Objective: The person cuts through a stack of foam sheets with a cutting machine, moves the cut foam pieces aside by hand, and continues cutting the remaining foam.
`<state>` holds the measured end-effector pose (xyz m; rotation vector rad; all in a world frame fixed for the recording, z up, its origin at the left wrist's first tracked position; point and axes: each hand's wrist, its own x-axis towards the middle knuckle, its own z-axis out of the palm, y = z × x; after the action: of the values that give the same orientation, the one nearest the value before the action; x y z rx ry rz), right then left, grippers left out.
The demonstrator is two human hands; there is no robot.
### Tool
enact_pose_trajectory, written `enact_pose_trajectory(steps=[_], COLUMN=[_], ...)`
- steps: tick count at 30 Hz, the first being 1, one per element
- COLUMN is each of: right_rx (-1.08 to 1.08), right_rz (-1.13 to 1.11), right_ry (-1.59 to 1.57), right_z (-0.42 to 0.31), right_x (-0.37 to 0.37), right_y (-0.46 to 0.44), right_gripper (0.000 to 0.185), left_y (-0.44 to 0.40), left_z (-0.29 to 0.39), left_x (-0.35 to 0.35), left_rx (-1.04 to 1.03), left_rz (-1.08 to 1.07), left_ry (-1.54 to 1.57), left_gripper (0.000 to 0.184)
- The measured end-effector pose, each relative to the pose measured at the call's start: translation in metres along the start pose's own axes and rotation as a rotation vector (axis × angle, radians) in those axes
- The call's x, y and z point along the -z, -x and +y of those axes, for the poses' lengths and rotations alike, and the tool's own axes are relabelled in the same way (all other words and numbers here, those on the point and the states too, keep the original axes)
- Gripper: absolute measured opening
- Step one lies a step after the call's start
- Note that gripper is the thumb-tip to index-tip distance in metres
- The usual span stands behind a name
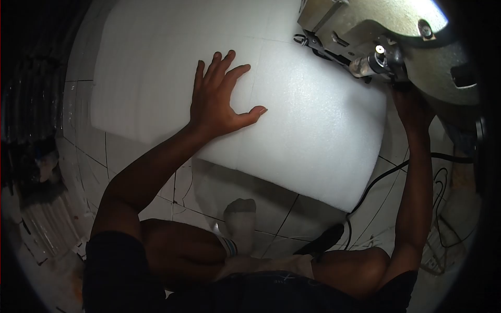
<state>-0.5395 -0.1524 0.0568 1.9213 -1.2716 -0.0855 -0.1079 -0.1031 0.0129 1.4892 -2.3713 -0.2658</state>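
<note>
A broad white foam sheet [310,133], likely light, soft and best steadied flat-palmed near its edge, reaches under a pale metal machine [365,18], left hand [214,108] spread wide on it, right hand's [414,110] grip impossible to tell.

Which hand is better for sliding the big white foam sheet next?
Probably the left hand: it's spread over the white foam sheet, while the right hand is partly hidden by the metal machine.

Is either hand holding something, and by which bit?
The left hand is spread over the foam, gripping nothing. The right hand is partly hidden by the machine, so I can't tell.
</note>
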Motion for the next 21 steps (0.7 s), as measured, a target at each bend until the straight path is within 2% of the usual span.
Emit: enact_pose_trajectory(steps=[6, 8, 12, 18, 21], right_rx=[0.021, -0.052, -0.077, -0.132, -0.126], right_rz=[-0.146, -0.109, -0.043, -0.067, 0.075], right_ry=[0.023, -0.323, -0.172, -0.188, -0.167], right_z=[-0.01, -0.01, -0.018, -0.025, -0.024], right_x=[-0.012, -0.015, 0.011, 0.029, 0.028], right_y=[0.001, -0.005, -0.018, -0.034, -0.039], right_gripper=[0.064, 0.061, 0.057, 0.055, 0.05], left_y=[0.001, 0.001, 0.002, 0.003, 0.003], left_z=[-0.004, -0.006, -0.006, -0.005, -0.005], left_x=[-0.004, -0.003, -0.005, -0.003, -0.005], left_rx=[-0.021, -0.027, -0.032, -0.018, -0.026], left_rz=[0.053, 0.058, 0.077, 0.077, 0.091], left_ry=[0.025, 0.022, 0.016, 0.021, 0.016], left_gripper=[0.08, 0.08, 0.079, 0.077, 0.077])
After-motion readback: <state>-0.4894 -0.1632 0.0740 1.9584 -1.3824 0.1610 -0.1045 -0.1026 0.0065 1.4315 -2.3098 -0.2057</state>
